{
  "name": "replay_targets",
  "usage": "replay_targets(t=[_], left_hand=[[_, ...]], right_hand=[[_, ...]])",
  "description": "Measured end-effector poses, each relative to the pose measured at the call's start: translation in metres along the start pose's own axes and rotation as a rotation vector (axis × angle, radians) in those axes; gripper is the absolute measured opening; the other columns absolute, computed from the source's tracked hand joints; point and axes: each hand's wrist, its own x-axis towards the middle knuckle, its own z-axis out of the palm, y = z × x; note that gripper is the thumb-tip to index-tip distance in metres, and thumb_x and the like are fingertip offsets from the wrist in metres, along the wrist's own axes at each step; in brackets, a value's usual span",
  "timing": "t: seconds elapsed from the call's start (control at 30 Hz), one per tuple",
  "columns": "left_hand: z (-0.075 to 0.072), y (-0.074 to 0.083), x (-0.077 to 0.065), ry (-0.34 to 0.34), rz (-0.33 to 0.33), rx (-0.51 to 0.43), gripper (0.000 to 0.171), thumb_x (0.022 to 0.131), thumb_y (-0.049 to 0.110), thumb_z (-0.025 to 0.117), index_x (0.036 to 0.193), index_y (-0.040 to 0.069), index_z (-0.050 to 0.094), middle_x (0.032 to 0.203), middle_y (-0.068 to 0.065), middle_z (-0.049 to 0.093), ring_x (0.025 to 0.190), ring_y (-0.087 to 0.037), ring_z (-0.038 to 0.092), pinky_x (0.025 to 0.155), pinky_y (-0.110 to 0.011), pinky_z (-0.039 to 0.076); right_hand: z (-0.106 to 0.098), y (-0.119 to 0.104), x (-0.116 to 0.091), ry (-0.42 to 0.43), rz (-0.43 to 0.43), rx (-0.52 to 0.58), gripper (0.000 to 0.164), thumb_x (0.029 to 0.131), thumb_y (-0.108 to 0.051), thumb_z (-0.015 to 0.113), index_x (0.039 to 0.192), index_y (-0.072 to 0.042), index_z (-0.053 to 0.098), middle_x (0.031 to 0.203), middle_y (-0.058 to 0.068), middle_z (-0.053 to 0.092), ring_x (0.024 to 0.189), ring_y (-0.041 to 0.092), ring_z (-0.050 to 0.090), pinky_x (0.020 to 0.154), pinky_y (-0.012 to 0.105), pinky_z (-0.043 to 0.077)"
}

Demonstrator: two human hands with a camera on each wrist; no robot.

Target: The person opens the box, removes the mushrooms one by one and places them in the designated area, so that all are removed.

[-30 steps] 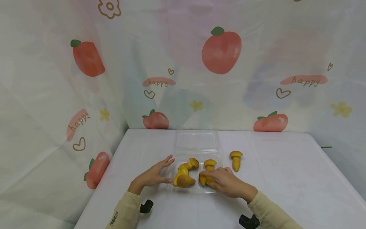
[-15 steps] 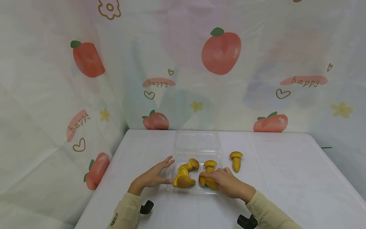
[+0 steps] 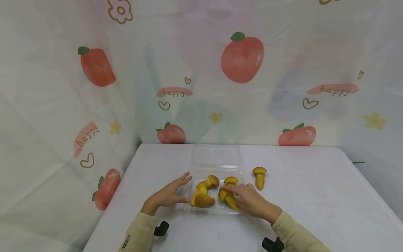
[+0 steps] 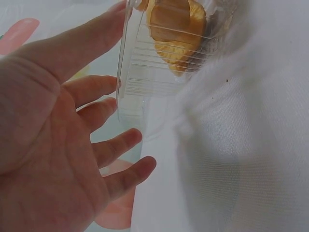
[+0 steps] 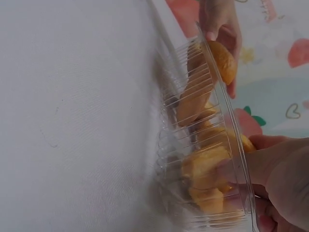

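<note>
Holding the hands apart, on opposite sides of a clear plastic tray (image 3: 216,210). Spreading the left hand (image 3: 170,192) at the tray's left edge, with fingers straight and well separated, touching the rim with the thumb. Reaching into the right compartment with the right hand (image 3: 255,203), pinching a yellow mushroom (image 3: 232,202) between thumb and fingers. Holding this mushroom aslant and low in the compartment, near the front wall, just in front of a second mushroom (image 3: 231,180) with a rounded cap turned toward the far side. Showing a cluster of mushrooms (image 3: 203,200) in the left compartment, overlapping closely, in a number hard to tell. Having the clear lid (image 3: 215,155) folded open beyond the tray. Displaying a loose mushroom (image 3: 259,178) to the right of the tray, cap outward, on the white surface (image 3: 315,196). Wearing beige sleeves (image 3: 138,231) and a black device (image 3: 162,228) at each wrist. Facing a pale backdrop (image 3: 195,45) printed with red fruits, hearts, yellow flowers and the word "happy".
</note>
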Motion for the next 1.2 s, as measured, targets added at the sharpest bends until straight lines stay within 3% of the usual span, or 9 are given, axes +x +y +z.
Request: replay_targets(t=[0.27,0.5,0.63,0.8,1.2], left_hand=[[-0.001,-0.003,0.001,0.005,0.006,-0.002,0.087,0.089,0.028,0.079,0.158,0.005,0.031,0.171,-0.015,0.014,0.157,-0.041,0.017,0.122,-0.065,0.020],[-0.001,-0.003,0.001,0.002,-0.004,0.005,0.088,0.089,0.029,0.079,0.159,0.007,0.031,0.171,-0.014,0.013,0.157,-0.041,0.016,0.122,-0.065,0.021],[-0.001,-0.003,0.001,0.003,-0.015,0.006,0.088,0.089,0.029,0.079,0.159,0.009,0.031,0.171,-0.012,0.014,0.157,-0.040,0.016,0.123,-0.065,0.021],[0.000,-0.003,0.001,0.004,-0.008,-0.003,0.088,0.088,0.027,0.080,0.159,0.008,0.031,0.171,-0.014,0.015,0.157,-0.041,0.017,0.122,-0.066,0.021],[0.002,-0.002,0.001,0.015,-0.026,-0.001,0.087,0.088,0.028,0.080,0.159,0.010,0.033,0.171,-0.012,0.016,0.157,-0.040,0.018,0.122,-0.066,0.021]], right_hand=[[0.002,0.006,-0.001,0.086,-0.003,0.119,0.062,0.086,0.003,0.072,0.143,-0.020,0.057,0.127,-0.002,0.069,0.097,0.013,0.062,0.080,0.030,0.033],[-0.002,0.010,-0.001,0.128,-0.032,0.274,0.065,0.088,0.009,0.066,0.147,-0.013,0.050,0.140,0.007,0.061,0.099,0.017,0.063,0.088,0.038,0.057],[-0.006,0.011,-0.001,0.138,-0.008,0.353,0.064,0.091,0.006,0.063,0.150,-0.013,0.047,0.143,0.009,0.058,0.101,0.020,0.065,0.089,0.040,0.057],[-0.012,0.014,-0.005,0.185,0.015,0.411,0.061,0.092,0.003,0.063,0.149,-0.014,0.048,0.136,0.012,0.061,0.101,0.019,0.067,0.086,0.029,0.054],[-0.030,0.030,-0.017,0.231,0.042,0.528,0.058,0.093,0.005,0.063,0.148,-0.004,0.047,0.137,0.024,0.056,0.104,0.029,0.067,0.081,0.023,0.057]])
